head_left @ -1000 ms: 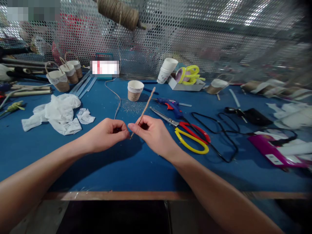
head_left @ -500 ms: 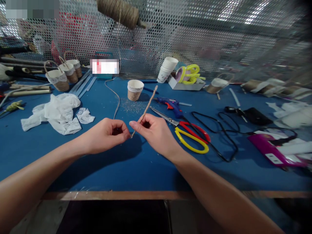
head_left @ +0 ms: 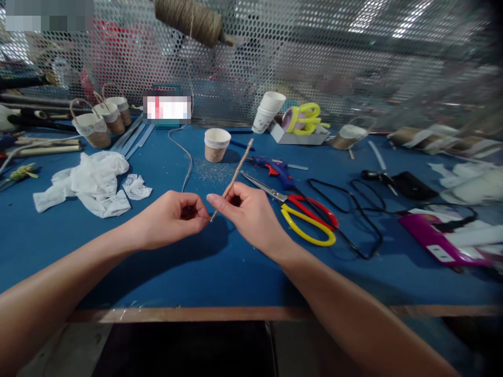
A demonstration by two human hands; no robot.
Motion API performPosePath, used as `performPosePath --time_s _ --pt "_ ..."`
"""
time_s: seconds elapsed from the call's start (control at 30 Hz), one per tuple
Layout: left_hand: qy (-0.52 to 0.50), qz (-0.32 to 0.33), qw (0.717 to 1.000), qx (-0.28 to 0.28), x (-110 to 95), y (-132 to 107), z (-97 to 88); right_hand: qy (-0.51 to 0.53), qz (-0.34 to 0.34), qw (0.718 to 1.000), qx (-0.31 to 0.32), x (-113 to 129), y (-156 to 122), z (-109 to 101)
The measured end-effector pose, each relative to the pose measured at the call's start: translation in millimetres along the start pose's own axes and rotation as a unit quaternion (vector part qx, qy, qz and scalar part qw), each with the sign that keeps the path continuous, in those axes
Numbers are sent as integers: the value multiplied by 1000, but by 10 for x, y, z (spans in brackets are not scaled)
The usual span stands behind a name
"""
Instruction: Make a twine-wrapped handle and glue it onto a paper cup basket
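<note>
My right hand [head_left: 255, 217] pinches a thin, twine-wrapped stick [head_left: 240, 166] between thumb and fingers. Its upper end slants up and to the right. My left hand [head_left: 171, 220] is closed in a pinch, its fingertips touching or right beside the stick's lower end; whatever lies between them is too small to make out. Beyond the hands stands a small cup [head_left: 217, 147] with a brown wrapped body and white lace rim. Scissors [head_left: 271, 191] with red and yellow handles lie right of my right hand, below a blue glue gun [head_left: 278, 170].
White lace strips [head_left: 92, 183] lie at the left, with handled cups [head_left: 96, 131] behind. A twine spool [head_left: 190, 22] hangs above, its strand running down to the table. Stacked paper cups [head_left: 267, 112] lean near a white box [head_left: 301, 137]. A purple power strip [head_left: 428, 238] and black cable lie right.
The view has shifted very slightly. Both hands and the twine-wrapped stick keep nearly the same pose.
</note>
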State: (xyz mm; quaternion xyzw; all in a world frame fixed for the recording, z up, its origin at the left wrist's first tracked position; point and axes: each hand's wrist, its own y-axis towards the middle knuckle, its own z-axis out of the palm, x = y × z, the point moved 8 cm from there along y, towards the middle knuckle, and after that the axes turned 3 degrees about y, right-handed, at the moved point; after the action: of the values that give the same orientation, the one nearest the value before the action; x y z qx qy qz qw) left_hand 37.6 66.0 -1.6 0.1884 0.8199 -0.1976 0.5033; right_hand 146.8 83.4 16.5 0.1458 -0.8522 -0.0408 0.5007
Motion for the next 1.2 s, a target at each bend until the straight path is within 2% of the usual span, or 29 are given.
performPosePath --time_s 0.43,0.6,0.73,0.83,1.0,1.2 --pt "-1 2 1000 2 -8 -11 30 -22 -32 999 -15 68 -27 2" --pt "16 -7 1000 -21 41 16 31 -15 -36 999 -7 96 -34 46" --pt "15 -10 1000 -22 49 37 44 10 -35 999 20 74 -27 96" --pt "15 -10 1000 -22 51 42 47 67 -32 996 56 42 -24 165" --pt "11 -8 1000 -28 74 51 35 159 10 983 95 -18 -14 220" --pt "27 -7 999 -30 70 60 3 152 35 976 154 5 3 201"
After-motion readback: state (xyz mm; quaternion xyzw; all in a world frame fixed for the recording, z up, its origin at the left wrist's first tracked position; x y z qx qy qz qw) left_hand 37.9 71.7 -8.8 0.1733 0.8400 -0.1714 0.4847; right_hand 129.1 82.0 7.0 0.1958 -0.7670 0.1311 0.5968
